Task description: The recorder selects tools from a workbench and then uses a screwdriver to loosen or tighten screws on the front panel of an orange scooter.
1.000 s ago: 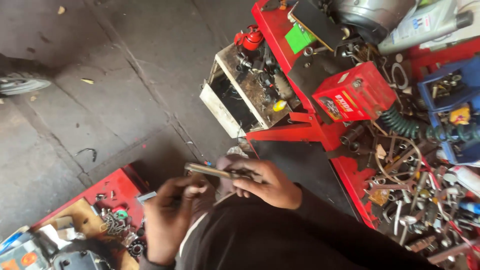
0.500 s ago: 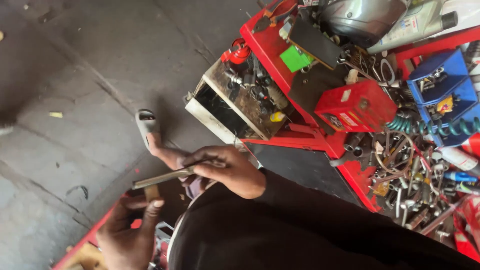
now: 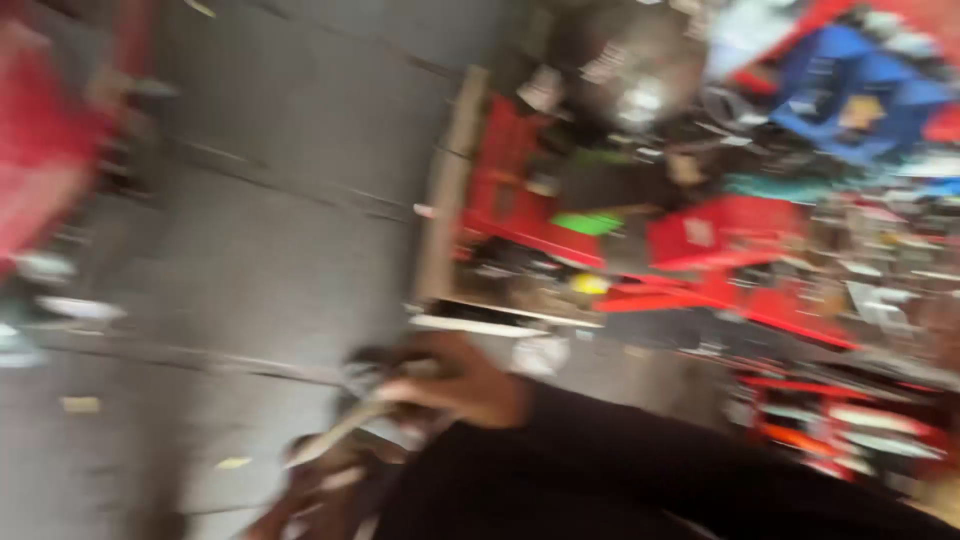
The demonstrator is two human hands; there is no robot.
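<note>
The floor is grey concrete, crossed by dark joint lines and dotted with small pale scraps. The whole view is heavily smeared by motion, so fine detail cannot be read.

Above and to the right of the right hand stands a red tool chest with open trays, crowded with small metal parts too blurred to identify. A red box sits on it, with a green patch just beside that box. Further right lies a blue tray. A second red shape occupies the far upper left, well apart from both hands.

The right hand, emerging from a black sleeve, has its grip closed around the upper end of a long, thin metal tool. The tool slants down and to the left from this grip.

The left hand lies below and to the left of the right hand, at the tool's lower end. It appears to touch the tool there, but whether its grip is closed or spread cannot be told.
</note>
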